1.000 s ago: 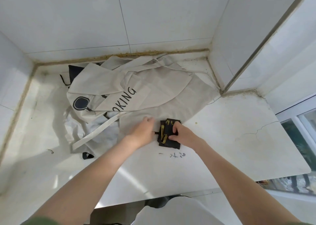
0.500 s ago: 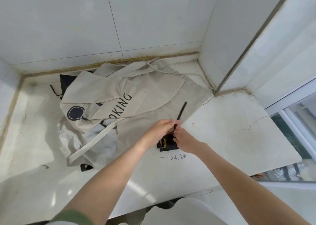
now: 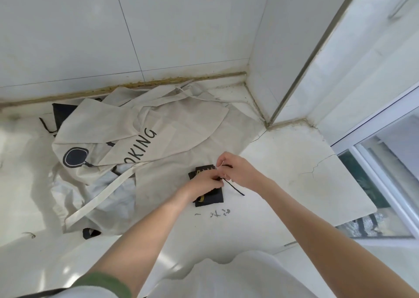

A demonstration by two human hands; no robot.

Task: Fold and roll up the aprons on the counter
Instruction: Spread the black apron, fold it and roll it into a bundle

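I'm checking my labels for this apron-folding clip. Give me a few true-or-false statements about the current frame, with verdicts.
1. Both the left hand and the right hand are at the small folded black apron. True.
2. The beige canvas apron with black lettering is rolled up. False: it lies spread out and crumpled.
3. A thin black strap trails onto the white counter. True.
4. The left hand lies flat on the beige apron. False: its fingers curl at the strap.
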